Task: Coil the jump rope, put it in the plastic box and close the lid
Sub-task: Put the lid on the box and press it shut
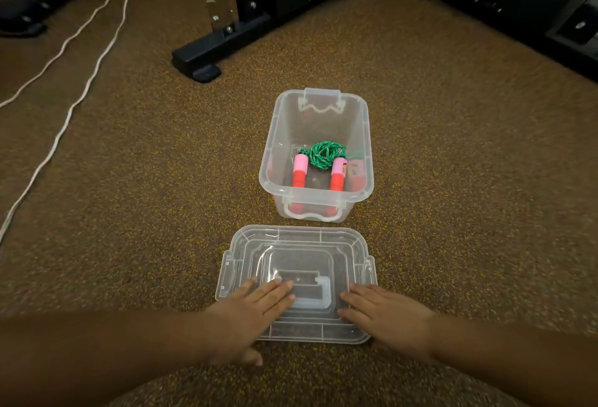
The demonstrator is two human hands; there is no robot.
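Both hands lie flat with fingers spread on the clear lid, left hand and right hand at its near corners; the coiled jump rope sits inside the open plastic box just beyond, on the speckled floor.

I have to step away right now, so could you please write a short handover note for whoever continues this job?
Left hand: flat, fingers spread, on the near left part of the lid, gripping nothing.
Right hand: flat on the near right part of the lid, likewise open.
Jump rope: coiled, green cord bunched, both pink-and-red handles lying inside the plastic box.
Lid: lying on the floor just in front of the open box, apart from it.
Done: coiling and putting the rope in.
Left: lift the lid, set it on the box and, probably, snap the end latches.
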